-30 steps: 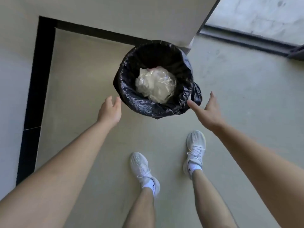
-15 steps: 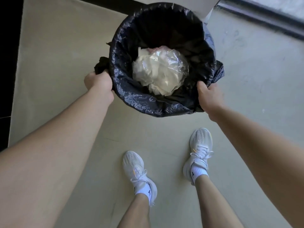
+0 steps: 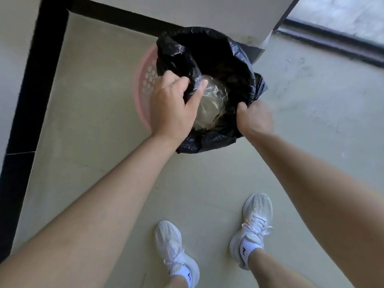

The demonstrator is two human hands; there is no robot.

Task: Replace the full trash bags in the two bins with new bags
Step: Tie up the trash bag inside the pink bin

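A black trash bag (image 3: 220, 59) sits in a pink perforated bin (image 3: 145, 80) on the floor by a wall corner. Crumpled clear plastic waste (image 3: 212, 104) lies inside the bag. My left hand (image 3: 172, 107) grips the bag's left edge, pulled inward off the bin's rim, so the pink wall shows on that side. My right hand (image 3: 255, 119) is closed on the bag's right edge, near the front. The rest of the bin is hidden by the bag.
A white wall with a black baseboard (image 3: 116, 17) runs behind the bin, and a black strip (image 3: 35, 80) borders the floor at left. A dark door track (image 3: 332, 40) lies at the upper right. My two white shoes (image 3: 176, 250) stand on the beige floor.
Both hands went from reaching to gripping the bag's rim. The left hand has since pulled its side of the bag inward off the rim, baring the pink bin.
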